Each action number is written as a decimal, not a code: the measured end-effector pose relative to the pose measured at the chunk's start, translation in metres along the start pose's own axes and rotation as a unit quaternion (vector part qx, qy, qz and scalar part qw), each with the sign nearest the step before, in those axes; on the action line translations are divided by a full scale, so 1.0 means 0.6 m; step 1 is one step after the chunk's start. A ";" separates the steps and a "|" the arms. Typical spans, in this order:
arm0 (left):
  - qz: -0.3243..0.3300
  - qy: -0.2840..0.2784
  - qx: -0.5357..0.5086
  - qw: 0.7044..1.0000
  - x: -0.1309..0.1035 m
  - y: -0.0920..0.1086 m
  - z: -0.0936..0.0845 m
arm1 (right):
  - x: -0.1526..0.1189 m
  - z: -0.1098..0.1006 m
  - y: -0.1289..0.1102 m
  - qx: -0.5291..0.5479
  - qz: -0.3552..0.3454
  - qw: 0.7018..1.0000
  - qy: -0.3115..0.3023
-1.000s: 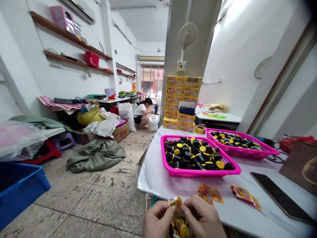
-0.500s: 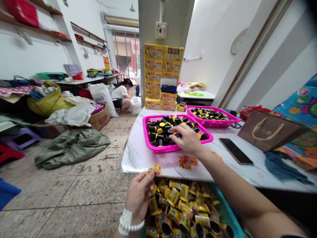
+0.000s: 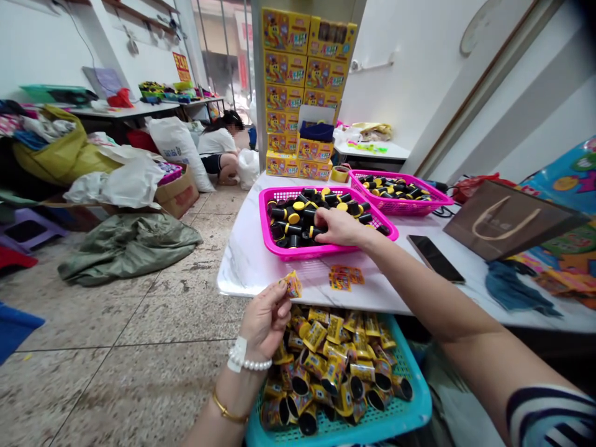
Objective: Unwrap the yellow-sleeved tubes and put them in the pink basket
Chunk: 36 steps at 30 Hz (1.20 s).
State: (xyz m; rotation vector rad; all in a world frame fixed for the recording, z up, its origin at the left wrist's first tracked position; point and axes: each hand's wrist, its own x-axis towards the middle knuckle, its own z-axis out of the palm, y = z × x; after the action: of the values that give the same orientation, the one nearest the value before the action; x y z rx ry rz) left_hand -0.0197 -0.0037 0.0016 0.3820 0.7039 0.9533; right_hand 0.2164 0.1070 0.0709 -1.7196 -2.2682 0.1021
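Note:
My left hand (image 3: 266,315) is closed in a pinch on a small yellow-orange printed plastic sleeve (image 3: 292,285), held just off the table's front edge. My right hand (image 3: 341,226) reaches into the near pink basket (image 3: 298,252), its fingers closed on a small black tube (image 3: 316,232) with a yellow band; the fingertips are partly hidden among the pieces. Several black tubes with yellow caps fill that basket. More printed sleeves (image 3: 345,277) lie flat on the table in front of it. Below the table edge, a teal basket (image 3: 412,403) holds many tubes wrapped in yellow printed sleeves.
A second pink basket (image 3: 400,207) of black tubes stands behind. Yellow printed boxes (image 3: 285,68) are stacked at the back beside a tape roll (image 3: 339,174). A phone (image 3: 435,259) and brown paper bag (image 3: 496,223) lie rightward. Another person (image 3: 218,149) crouches near white sacks.
My right hand's fingers have gone from spread above the black tubes to closed among them. My left hand still pinches the sleeve. The view has tipped downward, showing more of the teal basket.

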 end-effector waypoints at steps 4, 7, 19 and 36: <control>0.000 0.003 0.001 1.000 -0.004 -0.005 0.009 | -0.003 -0.025 -0.018 0.097 -0.053 0.994 0.020; -0.004 0.004 -0.012 1.000 -0.008 -0.007 0.007 | -0.057 -0.033 -0.051 0.316 -0.035 0.945 0.083; -0.054 -0.027 -0.051 0.997 -0.008 -0.033 0.012 | -0.232 0.077 -0.124 0.633 0.137 0.750 0.138; -0.042 -0.013 -0.079 0.996 0.000 -0.057 0.009 | -0.251 0.067 -0.133 0.332 0.052 0.930 0.147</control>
State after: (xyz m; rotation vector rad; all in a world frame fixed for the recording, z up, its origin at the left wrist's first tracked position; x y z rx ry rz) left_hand 0.0048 -0.0218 -0.0145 0.2236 0.6125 0.9148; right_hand 0.1680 -0.0545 0.0225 -1.3695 -1.6540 0.5302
